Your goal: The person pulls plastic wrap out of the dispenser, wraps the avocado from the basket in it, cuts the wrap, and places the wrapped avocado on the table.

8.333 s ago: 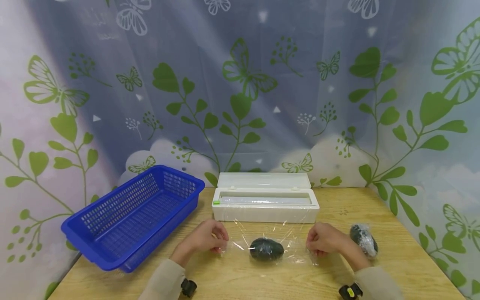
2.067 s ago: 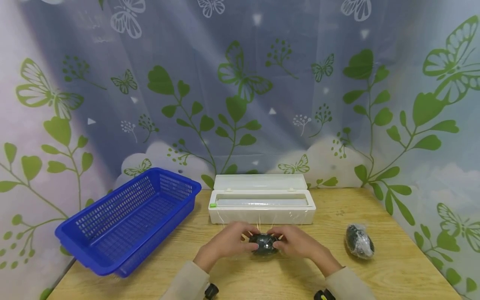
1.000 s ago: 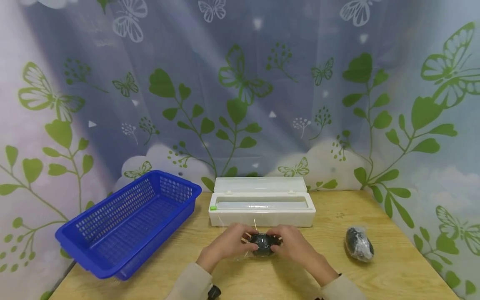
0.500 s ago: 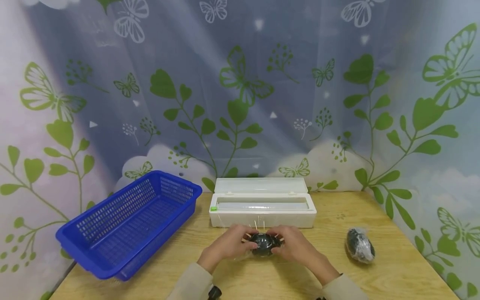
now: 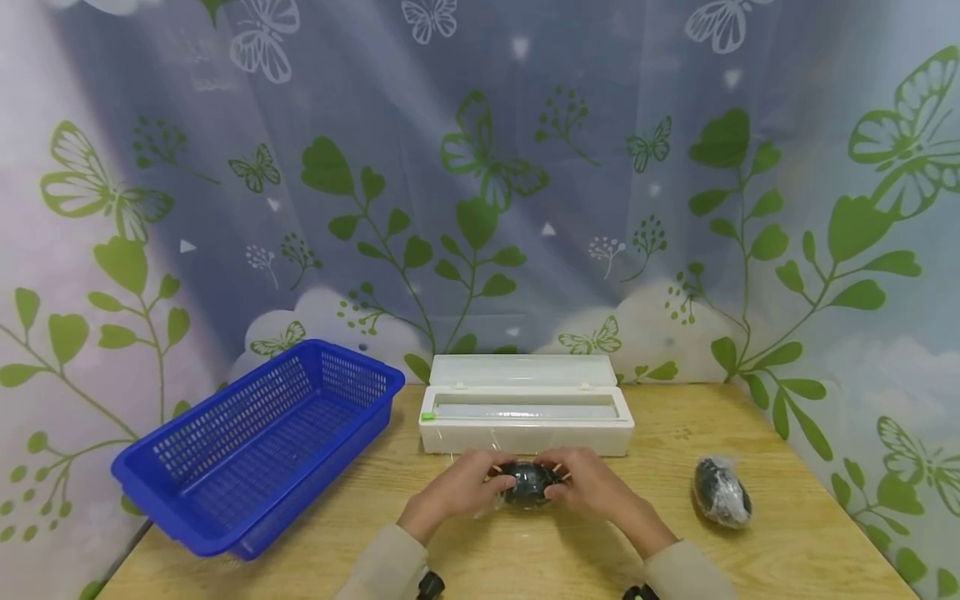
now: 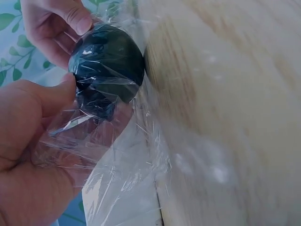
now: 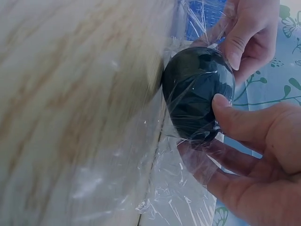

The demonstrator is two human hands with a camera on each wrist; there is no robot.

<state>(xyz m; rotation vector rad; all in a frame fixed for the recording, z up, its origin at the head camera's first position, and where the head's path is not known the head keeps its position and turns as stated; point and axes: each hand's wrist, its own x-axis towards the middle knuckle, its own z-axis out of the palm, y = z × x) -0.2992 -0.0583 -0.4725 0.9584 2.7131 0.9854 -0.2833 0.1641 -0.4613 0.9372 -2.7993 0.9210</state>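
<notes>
A dark green avocado [image 5: 528, 485] with cling film [image 6: 110, 176] around it rests on the wooden table, between the two hands. My left hand [image 5: 467, 485] holds its left end, thumb on the near side and fingers behind. At the other end my right hand [image 5: 588, 483] grips it the same way. In the right wrist view the right thumb presses the film-covered skin of the avocado [image 7: 195, 94], and loose film lies over the fingers. Wrinkled clear film also spreads beside the avocado in both wrist views.
Behind the hands stands a white cling film dispenser [image 5: 525, 440] with its lid up and a roll inside. A blue perforated basket [image 5: 322, 479] is at the left. Another film-wrapped avocado [image 5: 720, 492] lies on the right. A patterned curtain [image 5: 480, 250] hangs behind the table.
Earlier my hands were spread apart, holding the film's edges out beside the avocado. They have since come together on it, and the film is gathered round it. The last second shows only slight finger shifts.
</notes>
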